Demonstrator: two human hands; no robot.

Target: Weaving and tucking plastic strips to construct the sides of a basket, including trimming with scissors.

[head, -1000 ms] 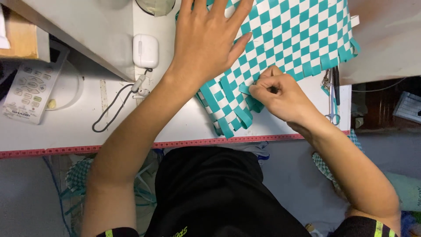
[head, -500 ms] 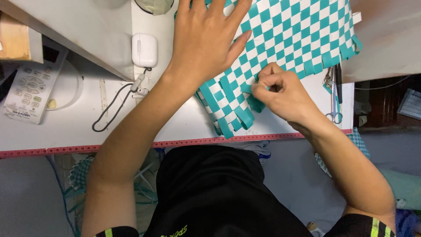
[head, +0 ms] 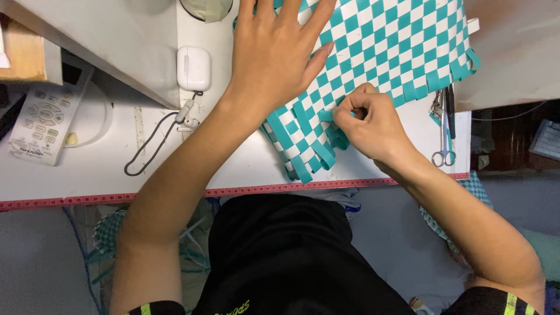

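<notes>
A white flat work surface [head: 245, 169], edged along its near side by a red measuring tape strip [head: 116, 197], carries everything in view. On its upper right part lies a large teal-and-white checkered mat woven from flat plastic strips [head: 402, 46], reaching from the top of the view down to a loose, unfinished corner near the front edge, where free teal strip ends [head: 309, 157] splay out over the surface. The person's left hand [head: 274, 58] lies flat on the mat's left part with its fingers spread wide and pressed onto the weave, holding nothing between them. The right hand [head: 373, 125] sits at the mat's lower edge, just right of the loose corner, its fingers curled narrowly and pinching a teal strip end [head: 328, 115] between thumb and fingertips. Below the surface the person's black shirt [head: 291, 256] fills the lower middle of the view. To the far left a white remote control with grey buttons [head: 41, 122] lies tilted on the surface, partly over a round white disc [head: 93, 116]. Near it, just left of the left wrist, rests a small white rounded earbud case [head: 193, 67], with a thin dark cord loop [head: 149, 149] trailing from a small white clip below it. At the right edge of the surface, beside the mat's fringe, lie slim metal scissor-handled forceps [head: 444, 131], well clear of the right hand.
</notes>
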